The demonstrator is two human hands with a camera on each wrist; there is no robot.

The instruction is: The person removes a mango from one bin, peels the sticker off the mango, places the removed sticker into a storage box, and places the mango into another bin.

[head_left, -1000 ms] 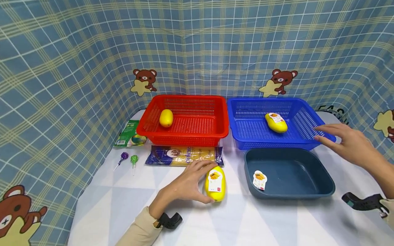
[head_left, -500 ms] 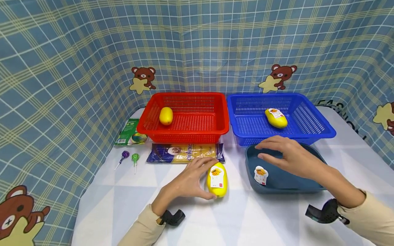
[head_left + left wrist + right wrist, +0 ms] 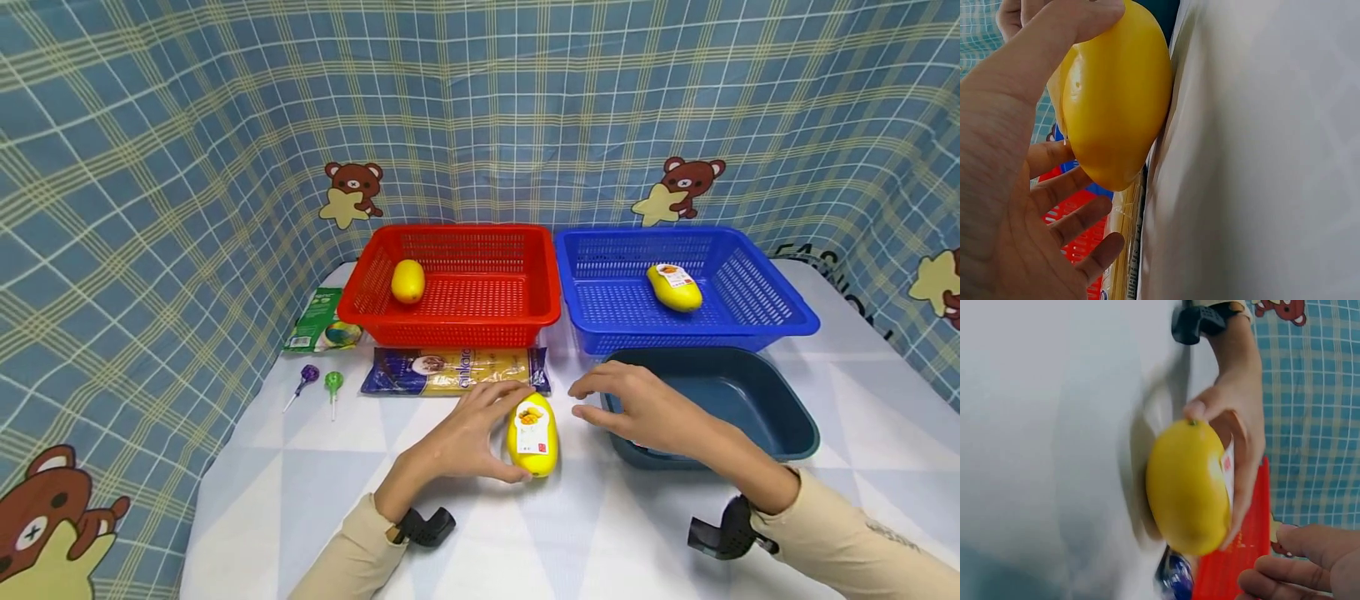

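A yellow mango (image 3: 534, 435) with a white label lies on the white table, in front of a pasta packet (image 3: 453, 371). My left hand (image 3: 517, 433) grips it from the left, with fingers over its far end and thumb at its near end. The left wrist view shows the mango (image 3: 1116, 106) resting on the table in my curled fingers (image 3: 1079, 219). My right hand (image 3: 576, 398) hovers open just right of the mango, above the left rim of a dark teal tray (image 3: 787, 417), without touching the fruit. In the right wrist view the mango (image 3: 1188, 487) is close.
At the back, a red basket (image 3: 450, 329) holds a plain yellow mango (image 3: 408, 281). Beside it a blue basket (image 3: 787, 308) holds a labelled one (image 3: 675, 287). A green packet (image 3: 322, 329) and two lollipops (image 3: 306, 379) (image 3: 333, 385) lie at the left. Checked cloth walls surround the table.
My right hand has swept left from the blue basket's right rim, across the teal tray, to just beside the mango. It now hides the label in the tray. My left hand kept its grip.
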